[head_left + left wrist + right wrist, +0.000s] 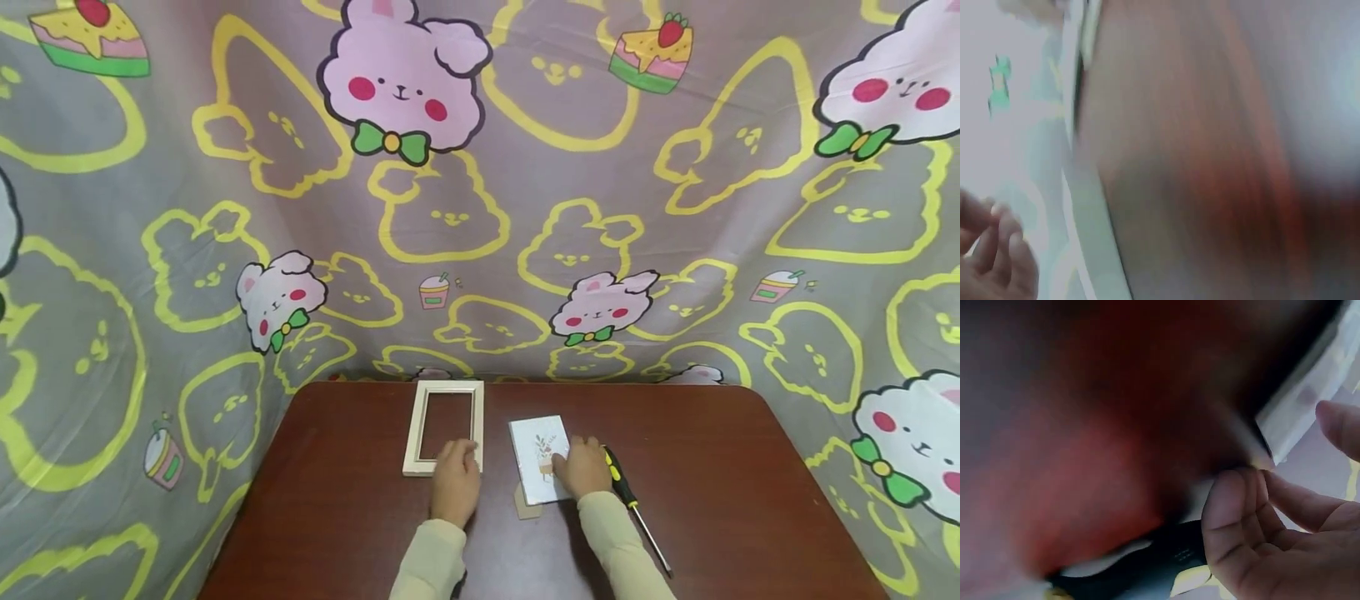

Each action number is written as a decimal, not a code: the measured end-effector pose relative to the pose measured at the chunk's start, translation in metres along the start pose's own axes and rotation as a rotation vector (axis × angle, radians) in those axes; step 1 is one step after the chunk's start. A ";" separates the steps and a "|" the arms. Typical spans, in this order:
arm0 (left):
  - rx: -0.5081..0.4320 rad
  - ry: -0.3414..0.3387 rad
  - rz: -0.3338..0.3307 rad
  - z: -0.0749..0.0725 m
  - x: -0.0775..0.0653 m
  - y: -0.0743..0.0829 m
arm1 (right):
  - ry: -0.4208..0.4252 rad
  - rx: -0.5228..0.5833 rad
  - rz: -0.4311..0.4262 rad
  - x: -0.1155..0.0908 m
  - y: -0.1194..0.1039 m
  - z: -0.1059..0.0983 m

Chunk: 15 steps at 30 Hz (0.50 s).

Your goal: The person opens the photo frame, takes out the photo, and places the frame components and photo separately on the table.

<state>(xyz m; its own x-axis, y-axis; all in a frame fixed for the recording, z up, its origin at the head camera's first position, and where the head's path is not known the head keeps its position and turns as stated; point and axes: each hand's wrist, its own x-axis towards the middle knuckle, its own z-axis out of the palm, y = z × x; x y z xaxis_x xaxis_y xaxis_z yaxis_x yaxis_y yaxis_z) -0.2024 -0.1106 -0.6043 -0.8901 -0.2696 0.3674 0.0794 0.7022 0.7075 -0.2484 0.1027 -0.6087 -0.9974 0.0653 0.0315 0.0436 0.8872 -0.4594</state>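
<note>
An empty cream picture frame [415, 433] lies on the table at the left, with a wide opening in its middle. My left hand [456, 482] hovers over its lower right corner, fingers loosely bent and holding nothing; in the left wrist view the fingertips [1013, 231] bunch beside the pale frame edge [1091, 231]. To the right is a white picture panel [531, 446] printed with a potted plant. My right hand [587, 468] grips its right edge, thumb over the printed face. Beneath its lower end a brown flat piece [527, 505] sticks out.
Just right of my right hand lies a black and yellow screwdriver [636, 508], shaft pointing toward the near side. All of this is on a dark reddish-brown table [337, 508]. A grey curtain [517, 183] printed with rabbits hangs behind and around it.
</note>
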 end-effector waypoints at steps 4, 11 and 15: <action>-0.010 -0.196 -0.001 0.025 -0.019 0.034 | -0.016 0.019 0.020 -0.009 0.005 0.005; 0.008 -0.274 -0.076 0.047 -0.040 0.051 | 0.014 0.100 0.009 -0.027 0.009 0.011; -0.037 -0.265 -0.101 0.047 -0.047 0.049 | 0.031 0.170 0.025 -0.039 0.016 0.006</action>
<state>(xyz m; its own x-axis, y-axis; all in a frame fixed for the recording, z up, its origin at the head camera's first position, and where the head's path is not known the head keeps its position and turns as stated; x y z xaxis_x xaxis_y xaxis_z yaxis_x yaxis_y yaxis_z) -0.1775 -0.0323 -0.6148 -0.9803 -0.1515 0.1267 -0.0036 0.6551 0.7555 -0.2088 0.1116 -0.6222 -0.9938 0.1021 0.0442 0.0549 0.7954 -0.6036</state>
